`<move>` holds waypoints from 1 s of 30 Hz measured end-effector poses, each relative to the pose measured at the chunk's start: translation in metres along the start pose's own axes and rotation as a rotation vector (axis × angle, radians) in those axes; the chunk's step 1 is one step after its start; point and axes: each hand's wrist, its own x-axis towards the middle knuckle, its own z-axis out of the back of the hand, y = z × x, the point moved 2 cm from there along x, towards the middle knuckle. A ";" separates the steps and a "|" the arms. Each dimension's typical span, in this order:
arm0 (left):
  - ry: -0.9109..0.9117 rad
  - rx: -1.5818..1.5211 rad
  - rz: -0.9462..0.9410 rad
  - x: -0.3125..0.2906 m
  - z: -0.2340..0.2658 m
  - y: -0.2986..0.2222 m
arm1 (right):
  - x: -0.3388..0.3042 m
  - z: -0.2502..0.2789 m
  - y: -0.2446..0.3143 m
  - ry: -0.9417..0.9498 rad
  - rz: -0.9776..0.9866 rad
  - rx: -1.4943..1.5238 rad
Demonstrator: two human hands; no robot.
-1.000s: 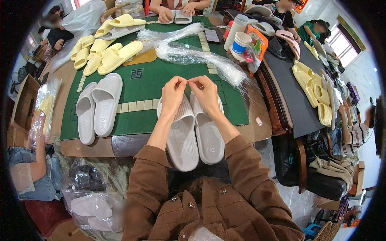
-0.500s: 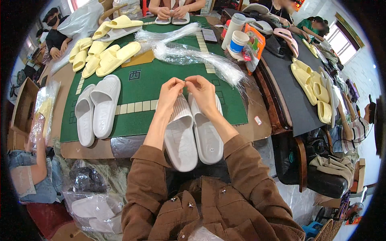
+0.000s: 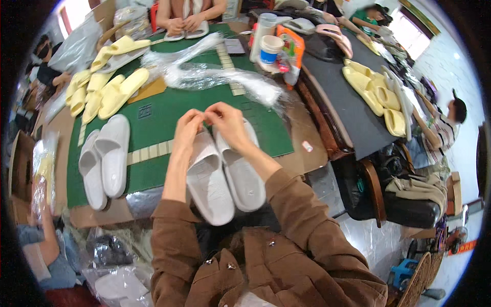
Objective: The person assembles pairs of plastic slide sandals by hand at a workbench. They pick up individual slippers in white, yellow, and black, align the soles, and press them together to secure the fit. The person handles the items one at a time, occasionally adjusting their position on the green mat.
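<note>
Right in front of me a pair of light grey slide slippers (image 3: 211, 197) lies side by side, soles down, heels jutting past the table's near edge. My left hand (image 3: 189, 125) and my right hand (image 3: 227, 123) meet over their toe ends. Both hands are closed, thumbs and fingertips pinched close together; whatever is between them is too small to make out. My fingers hide part of the slippers' front. Another grey slipper pair (image 3: 113, 153) rests to the left on the green mat (image 3: 169, 110). Beyond my hands lie bundles of clear thin plastic strands (image 3: 204, 75).
Pale yellow slippers (image 3: 115, 94) are heaped at the far left. A white and blue cup (image 3: 269, 50) stands at the back right beside a bottle (image 3: 263, 30). Across the table, a co-worker's hands (image 3: 186, 23) handle grey slippers. A black chair (image 3: 404, 199) stands at the right.
My view has swung to the right, so the table and slippers sit further left in it. My hands stay pinched together above the same grey pair.
</note>
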 end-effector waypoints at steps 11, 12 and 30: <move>-0.034 0.890 -0.603 -0.068 -0.028 -0.038 | 0.008 0.159 0.018 -0.275 0.146 -0.385; -0.017 0.998 -0.669 -0.082 -0.034 -0.036 | 0.001 0.191 0.012 -0.361 -0.013 -0.307; -0.121 1.312 -0.520 -0.119 -0.070 -0.011 | 0.068 0.490 -0.052 -0.439 -0.206 -0.985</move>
